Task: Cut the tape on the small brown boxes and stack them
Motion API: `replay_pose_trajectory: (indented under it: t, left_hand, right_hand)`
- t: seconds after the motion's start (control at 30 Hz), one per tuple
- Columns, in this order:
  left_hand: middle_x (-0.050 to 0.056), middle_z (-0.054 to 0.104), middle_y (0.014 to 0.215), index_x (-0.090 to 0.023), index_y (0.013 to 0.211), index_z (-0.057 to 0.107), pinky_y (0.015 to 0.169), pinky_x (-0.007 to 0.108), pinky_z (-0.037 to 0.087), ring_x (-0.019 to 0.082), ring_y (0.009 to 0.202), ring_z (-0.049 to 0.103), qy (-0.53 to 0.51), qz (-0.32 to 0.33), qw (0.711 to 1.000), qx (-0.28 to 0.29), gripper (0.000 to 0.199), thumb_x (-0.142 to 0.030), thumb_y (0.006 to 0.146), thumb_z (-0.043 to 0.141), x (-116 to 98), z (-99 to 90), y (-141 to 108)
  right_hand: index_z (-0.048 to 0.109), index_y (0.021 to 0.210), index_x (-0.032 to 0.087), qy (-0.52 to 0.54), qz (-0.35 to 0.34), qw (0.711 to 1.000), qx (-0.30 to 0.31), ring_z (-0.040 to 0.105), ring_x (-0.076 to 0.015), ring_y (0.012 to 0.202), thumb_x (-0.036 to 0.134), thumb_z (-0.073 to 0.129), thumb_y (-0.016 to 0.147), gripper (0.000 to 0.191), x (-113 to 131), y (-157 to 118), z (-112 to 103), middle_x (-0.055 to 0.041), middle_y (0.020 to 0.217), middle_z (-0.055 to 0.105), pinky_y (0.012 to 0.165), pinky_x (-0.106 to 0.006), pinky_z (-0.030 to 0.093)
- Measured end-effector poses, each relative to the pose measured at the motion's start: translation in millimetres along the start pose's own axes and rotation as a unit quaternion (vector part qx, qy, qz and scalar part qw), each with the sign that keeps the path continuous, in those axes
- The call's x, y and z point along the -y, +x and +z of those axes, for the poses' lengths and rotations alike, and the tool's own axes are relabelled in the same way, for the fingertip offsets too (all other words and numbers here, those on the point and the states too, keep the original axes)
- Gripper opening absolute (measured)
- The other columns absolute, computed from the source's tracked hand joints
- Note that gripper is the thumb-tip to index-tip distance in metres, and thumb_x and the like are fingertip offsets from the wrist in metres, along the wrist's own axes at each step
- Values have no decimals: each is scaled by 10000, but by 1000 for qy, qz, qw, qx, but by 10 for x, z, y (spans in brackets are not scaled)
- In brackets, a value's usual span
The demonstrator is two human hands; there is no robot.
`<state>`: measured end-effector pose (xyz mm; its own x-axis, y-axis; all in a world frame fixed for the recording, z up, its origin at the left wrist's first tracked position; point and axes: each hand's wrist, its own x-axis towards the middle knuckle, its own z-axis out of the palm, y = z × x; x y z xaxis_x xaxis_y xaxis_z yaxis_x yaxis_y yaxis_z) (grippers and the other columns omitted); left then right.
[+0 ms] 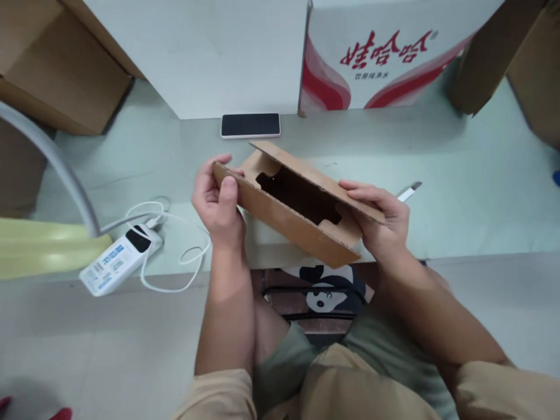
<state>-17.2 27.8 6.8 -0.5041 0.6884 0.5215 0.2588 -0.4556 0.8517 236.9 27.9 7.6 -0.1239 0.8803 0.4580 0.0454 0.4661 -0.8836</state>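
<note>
Between my two hands is a brown cardboard box (289, 220), tilted, with its top flaps standing up and a dark opening facing me. My left hand (219, 195) grips its left end, thumb on the near flap. At the right end, my right hand (385, 219) holds the far flap and the side, fingers over the outer face. Some fingers of both hands are hidden by the cardboard. A white-handled cutter (409, 191) lies on the table just beyond my right hand.
A phone (250, 125) lies before a white carton (363, 64) with red print. On the left, a white power bank (120, 259) with a cable (175, 289) rests at the table's front edge, beside a yellow object (44, 248). Cardboard boxes (65, 70) stand at both sides.
</note>
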Motion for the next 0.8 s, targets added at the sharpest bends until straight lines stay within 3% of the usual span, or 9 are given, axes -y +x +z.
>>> replay_pose_trajectory:
  t: [0.1,0.2,0.27,0.4,0.63,0.8]
  left_hand:
    - [68,603,1258,-290,1293,602,1110,446,475,263,1258,597,87,42,994,58,597,-657,826,669,62,32,3]
    - [80,517,1405,-281,1197,684,1196,518,399,308,1381,514,130,56,984,105,492,-653,884,603,98,65,4]
    - [84,510,1411,-271,1165,712,1207,535,388,315,1387,511,132,58,982,118,488,-659,909,562,102,85,9]
    - [91,579,1341,-250,1148,728,1205,557,392,303,1372,516,149,54,978,137,506,-659,930,523,60,111,30]
    - [79,639,1213,-269,1081,754,1145,556,443,277,1268,582,164,52,973,156,448,-637,932,545,9,84,59]
    - [94,645,1120,-199,1064,786,1080,460,485,225,1150,600,141,82,981,101,447,-558,936,552,75,50,21]
  right_hand:
    - [778,1073,336,13,-37,999,11,720,-240,1130,385,760,855,225,-47,-23,-74,-21,1214,758,977,-433,602]
    - [773,1154,338,47,-34,997,51,679,-272,1208,540,645,896,352,-65,-49,-156,-27,1304,721,1030,-475,567]
    - [779,1158,327,62,-27,996,62,664,-287,1229,598,549,922,426,-59,-68,-191,-29,1320,713,1043,-491,552]
    - [782,1133,332,33,-34,998,37,672,-280,1213,473,559,929,333,-52,-101,-209,-14,1289,726,1049,-485,543]
    - [725,1162,295,-6,-91,994,53,675,-278,1200,456,515,940,346,-122,-114,-191,-38,1295,717,1030,-493,555]
    - [525,1320,315,-6,-88,996,29,650,-302,1243,670,483,909,545,-243,-182,-200,-64,1359,659,1032,-531,550]
